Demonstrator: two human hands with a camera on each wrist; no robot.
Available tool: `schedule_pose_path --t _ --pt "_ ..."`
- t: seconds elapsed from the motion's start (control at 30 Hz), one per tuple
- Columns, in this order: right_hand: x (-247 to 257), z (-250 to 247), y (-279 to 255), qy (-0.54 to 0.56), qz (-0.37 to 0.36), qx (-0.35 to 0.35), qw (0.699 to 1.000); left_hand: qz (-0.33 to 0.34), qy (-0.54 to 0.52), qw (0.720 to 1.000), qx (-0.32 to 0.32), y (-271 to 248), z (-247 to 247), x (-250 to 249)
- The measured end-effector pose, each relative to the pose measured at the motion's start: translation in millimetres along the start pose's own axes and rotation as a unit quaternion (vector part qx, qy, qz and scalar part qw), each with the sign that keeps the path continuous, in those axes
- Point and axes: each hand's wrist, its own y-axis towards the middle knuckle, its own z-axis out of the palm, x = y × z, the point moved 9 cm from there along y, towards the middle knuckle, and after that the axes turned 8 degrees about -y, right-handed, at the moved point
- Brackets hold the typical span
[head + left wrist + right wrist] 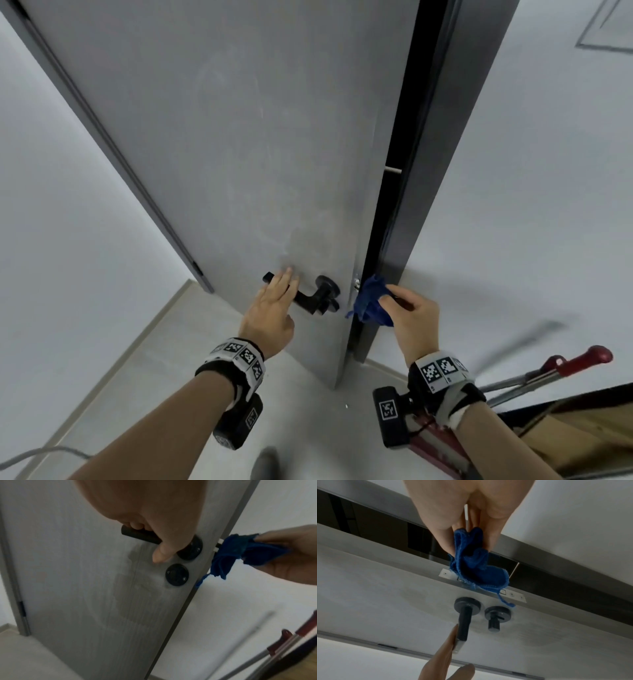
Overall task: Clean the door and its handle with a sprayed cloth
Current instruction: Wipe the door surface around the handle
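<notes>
Cloth (370, 301), blue and bunched, sits pinched in the right hand (412, 317) against the door (239, 154) edge by the latch; the left hand (270, 308), fingers straight, rests on the black handle (310, 299).

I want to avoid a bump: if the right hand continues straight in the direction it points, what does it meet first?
Probably the latch plate on the door edge: the right hand points there, its blue cloth leading, apparently already touching.

text: none legible | wristbands (442, 369): black-and-white square code markers only; no words
</notes>
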Motion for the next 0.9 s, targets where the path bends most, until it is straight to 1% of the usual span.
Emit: schedule_pose_path --t 0.13,0.23,0.43,0.5,0.57,0.63,0.7,0.77,0.9 --pt "-6.7 2.9 17.7 -0.002 0.014 -0.028 0.999 0.036 0.016 0.999 -0.002 29.3 10.0 -7.7" --pt "-8.6 9.4 32.0 -0.008 0.022 -0.052 0.998 0.077 0.017 0.997 -0.005 59.3 8.1 -17.9" --pt "-10.6 17.9 58.1 -0.001 0.046 -0.126 0.991 0.163 0.02 0.986 0.043 123.7 9.8 -25.7" --pt "-10.1 22.7 64.1 -0.001 0.056 -0.144 0.988 0.194 0.019 0.98 0.038 146.6 8.4 -26.8" --pt "-8.5 26.0 68.6 -0.012 0.066 -0.168 0.984 0.214 -0.007 0.976 0.03 170.7 2.3 -26.5" --pt "-5.6 26.9 72.6 -0.018 0.073 -0.192 0.979 0.227 0.016 0.972 0.059 191.1 1.9 -28.1" --pt "-2.7 25.5 77.4 -0.014 0.076 -0.219 0.973 0.252 0.04 0.964 0.079 202.3 3.0 -31.4" --pt "1.5 23.8 80.7 -0.012 0.073 -0.241 0.968 0.255 0.025 0.962 0.09 209.0 3.1 -32.3" --pt "17.6 23.7 82.3 -0.007 0.064 -0.268 0.961 0.27 0.043 0.959 0.077 210.6 4.4 -33.4"
